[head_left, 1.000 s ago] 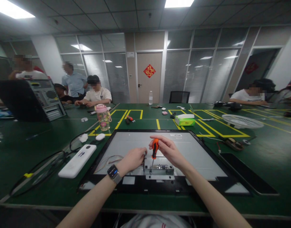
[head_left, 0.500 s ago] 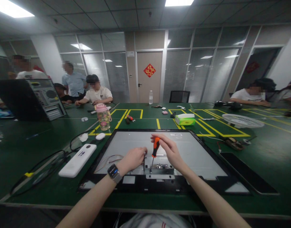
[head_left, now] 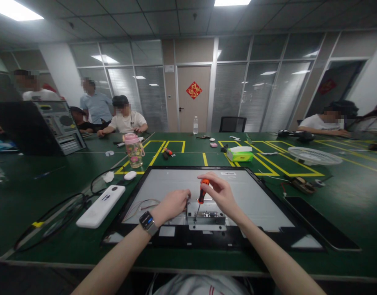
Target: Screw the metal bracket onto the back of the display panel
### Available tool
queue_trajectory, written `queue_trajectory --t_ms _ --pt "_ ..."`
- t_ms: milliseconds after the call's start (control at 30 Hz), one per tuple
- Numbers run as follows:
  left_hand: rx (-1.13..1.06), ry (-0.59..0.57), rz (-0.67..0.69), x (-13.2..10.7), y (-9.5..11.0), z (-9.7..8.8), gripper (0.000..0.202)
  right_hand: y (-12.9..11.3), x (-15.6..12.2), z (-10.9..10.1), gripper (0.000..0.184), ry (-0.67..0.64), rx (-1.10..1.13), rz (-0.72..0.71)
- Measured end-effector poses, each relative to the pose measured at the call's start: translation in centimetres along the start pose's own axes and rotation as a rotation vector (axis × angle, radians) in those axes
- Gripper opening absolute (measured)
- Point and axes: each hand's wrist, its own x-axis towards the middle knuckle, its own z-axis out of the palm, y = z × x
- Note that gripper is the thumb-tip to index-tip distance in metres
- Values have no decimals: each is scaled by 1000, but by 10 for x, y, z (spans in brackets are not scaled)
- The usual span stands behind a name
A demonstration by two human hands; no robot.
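Note:
A flat display panel (head_left: 164, 180) with a black frame lies back side up on the table in front of me. On its near middle part sits a metal bracket (head_left: 207, 221) with a hinge-like mechanism. My right hand (head_left: 221, 192) grips the orange and black handle of a screwdriver (head_left: 202, 194). The tool leans slightly, its tip down at the bracket's left part. My left hand (head_left: 173, 205), with a watch on the wrist, has its fingers closed at the bracket's left edge; the fingertips are partly hidden. Thin wires (head_left: 139, 207) lie on the panel left of that hand.
Left of the panel are a white power bank (head_left: 101, 207), black cables (head_left: 53, 205) and a pink-lidded bottle (head_left: 134, 151). A tissue pack (head_left: 239, 154) stands behind it. A dark slab-shaped device (head_left: 320, 223) lies to the right. Co-workers sit across the table.
My right hand's fingers have shifted from reaching over the handle top to curling around the handle. The screwdriver tip stays at the bracket. My left hand has hardly moved.

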Motion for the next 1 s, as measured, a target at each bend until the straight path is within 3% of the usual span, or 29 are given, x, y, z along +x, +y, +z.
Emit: queue_trajectory --t_ms 233,400,567,800,900,1000 --pt "8 -4 -5 1 0 0 24 -2 0 -2 30 -100 81 71" --pt "11 -4 1 2 -1 2 22 0 1 -1 17 -21 20 2" --pt "15 0 -4 2 -1 2 23 -1 1 -2 31 -113 93 83" --pt "12 -12 -10 0 2 -2 24 4 0 -2 21 -12 10 4" --pt "11 -9 -16 0 3 -3 26 4 0 -3 33 -74 90 56" --pt "11 -7 -14 0 3 -4 25 5 0 -2 29 -49 114 101"
